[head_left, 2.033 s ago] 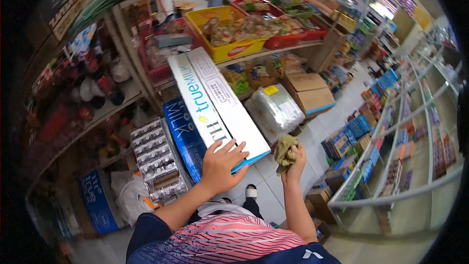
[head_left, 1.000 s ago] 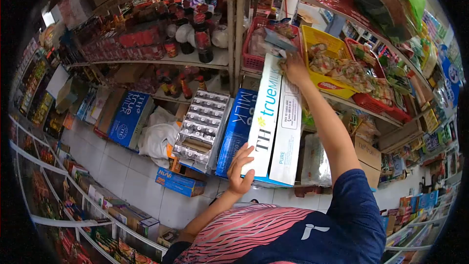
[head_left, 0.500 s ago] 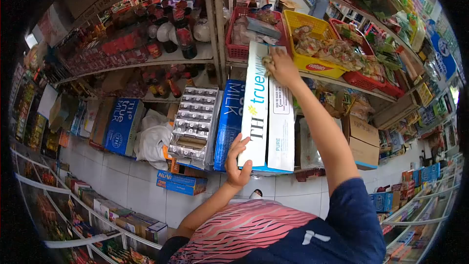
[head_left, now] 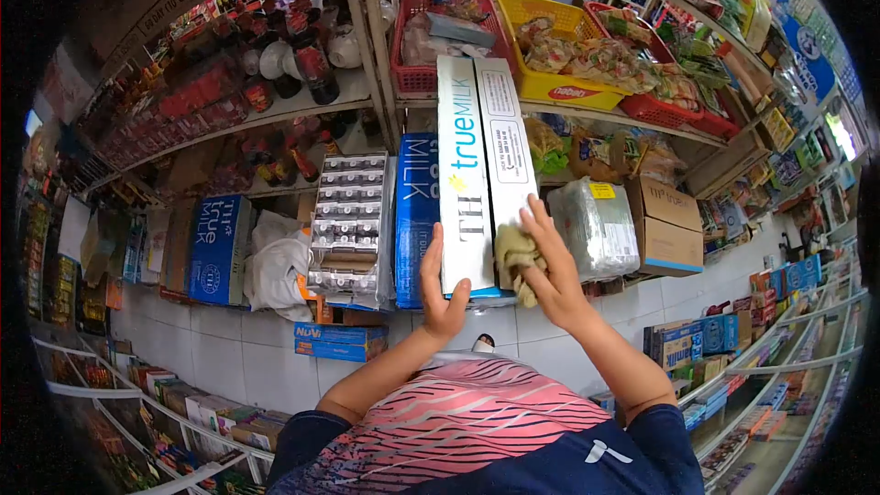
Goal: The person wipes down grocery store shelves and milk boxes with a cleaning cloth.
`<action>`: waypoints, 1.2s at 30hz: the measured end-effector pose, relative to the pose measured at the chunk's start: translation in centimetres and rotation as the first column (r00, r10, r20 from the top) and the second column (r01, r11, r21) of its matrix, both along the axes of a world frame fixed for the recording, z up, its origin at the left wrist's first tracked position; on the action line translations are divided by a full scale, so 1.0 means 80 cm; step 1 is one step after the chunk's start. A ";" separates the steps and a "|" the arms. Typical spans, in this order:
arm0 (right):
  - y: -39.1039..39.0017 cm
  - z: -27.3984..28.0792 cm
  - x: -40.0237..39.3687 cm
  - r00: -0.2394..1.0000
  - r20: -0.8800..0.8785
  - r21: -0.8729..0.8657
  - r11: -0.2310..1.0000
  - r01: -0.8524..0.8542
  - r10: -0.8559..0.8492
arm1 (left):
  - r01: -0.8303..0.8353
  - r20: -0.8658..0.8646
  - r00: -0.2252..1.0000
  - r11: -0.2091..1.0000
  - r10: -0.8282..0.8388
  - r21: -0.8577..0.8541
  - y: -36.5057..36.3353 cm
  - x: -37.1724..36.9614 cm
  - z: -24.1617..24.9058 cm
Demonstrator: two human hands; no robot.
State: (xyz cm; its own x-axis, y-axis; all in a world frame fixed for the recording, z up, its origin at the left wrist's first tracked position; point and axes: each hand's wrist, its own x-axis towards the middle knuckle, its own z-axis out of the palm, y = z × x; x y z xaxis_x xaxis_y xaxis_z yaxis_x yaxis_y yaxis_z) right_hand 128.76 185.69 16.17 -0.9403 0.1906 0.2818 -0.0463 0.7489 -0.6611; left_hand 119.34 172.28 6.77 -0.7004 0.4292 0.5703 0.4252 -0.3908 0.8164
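Milk box (head_left: pixel 472 179), white-topped, lies mid-scene, near end toward the person. Left to right: stack of small packs (head_left: pixel 356 215); blue box (head_left: pixel 417 211) between these and milk box; left hand (head_left: pixel 442 298) unclenched, laid against milk box's near left edge; right hand (head_left: pixel 553 280) grasping green cloth (head_left: pixel 515 247) against its near right part; plastic-wrapped pack (head_left: pixel 596 229); brown box (head_left: pixel 669 229).

Beyond the pink-and-navy patterned shirt (head_left: pixel 490 408), the bare left hand (head_left: pixel 443 302) is spread; the bare right hand (head_left: pixel 559 286) slants inward.
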 end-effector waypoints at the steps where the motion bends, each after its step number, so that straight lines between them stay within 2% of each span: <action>1: 0.002 0.001 -0.004 0.999 -0.026 -0.013 1.000 -0.027 0.027 | 0.022 -0.005 1.000 0.999 -0.022 -0.042 -0.002 -0.001 0.005; 2: 0.004 0.003 -0.009 0.997 -0.053 -0.024 0.998 -0.057 0.056 | 0.021 -0.004 1.000 0.999 -0.021 -0.040 -0.003 -0.002 0.006; 3: -0.001 0.007 -0.020 0.997 -0.014 0.088 0.993 -0.075 0.076 | 0.031 -0.020 0.999 0.999 -0.031 -0.038 -0.002 -0.003 0.007; 4: -0.002 0.007 -0.033 0.997 -0.012 0.090 0.993 -0.079 0.081 | 0.038 -0.036 0.999 0.999 -0.040 -0.037 -0.003 -0.004 0.007; 6: 0.001 0.004 -0.064 0.986 0.048 0.313 0.935 -0.167 0.160 | 0.041 -0.018 0.999 0.997 -0.042 -0.072 -0.006 -0.003 0.006; 8: 0.012 -0.001 -0.102 0.985 0.037 0.354 0.920 -0.168 0.166 | 0.023 -0.007 1.000 0.999 -0.024 -0.028 -0.002 -0.001 0.002; 12: 0.053 -0.034 -0.200 0.997 -0.069 0.309 0.951 0.000 0.022 | -0.034 0.018 0.999 0.997 0.035 -0.072 -0.006 -0.001 0.004; 14: 0.075 -0.036 -0.243 0.997 -0.069 0.325 0.944 0.057 -0.036 | -0.070 -0.071 0.996 0.991 0.062 -0.118 -0.008 -0.006 0.008; 18: 0.146 -0.057 -0.328 0.994 -0.106 0.337 0.939 0.068 -0.034 | -0.153 -0.128 0.981 0.985 0.143 -0.074 -0.003 -0.007 0.003; 20: 0.161 -0.048 -0.362 0.990 -0.102 0.313 0.942 0.121 -0.093 | -0.185 -0.189 0.967 0.982 0.173 -0.048 -0.002 -0.007 0.001; 22: 0.179 -0.053 -0.397 0.972 -0.166 0.370 0.904 0.215 -0.163 | -0.210 -0.196 0.961 0.976 0.194 -0.064 -0.002 -0.008 0.004; 28: 0.186 -0.052 -0.416 0.958 -0.152 0.410 0.867 0.283 -0.242 | -0.192 -0.227 0.959 0.979 0.172 -0.070 -0.004 -0.010 0.006; 30: 0.171 -0.038 -0.396 0.980 -0.143 0.344 0.921 0.183 -0.142 | -0.196 -0.231 0.957 0.979 0.177 -0.061 -0.004 -0.011 0.006; 32: 0.171 -0.047 -0.389 0.977 -0.165 0.391 0.900 0.190 -0.135 | -0.197 -0.228 0.957 0.979 0.180 -0.053 -0.002 -0.010 0.006; 34: 0.161 -0.055 -0.365 0.991 -0.129 0.296 0.952 0.075 -0.038 | -0.200 -0.222 0.957 0.979 0.189 -0.031 -0.001 -0.010 0.002; 36: 0.139 -0.048 -0.332 0.992 -0.125 0.312 0.948 0.063 -0.024 | -0.181 -0.236 0.957 0.983 0.166 -0.039 -0.001 -0.011 -0.001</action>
State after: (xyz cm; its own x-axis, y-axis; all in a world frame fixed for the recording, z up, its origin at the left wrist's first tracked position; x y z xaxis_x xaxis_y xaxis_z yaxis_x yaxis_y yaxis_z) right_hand 102.22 196.81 12.29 -0.8894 0.1141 0.4426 -0.0725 0.9209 -0.3831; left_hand 118.44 172.19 6.71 -0.6194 0.3509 0.7023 0.6618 -0.2479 0.7075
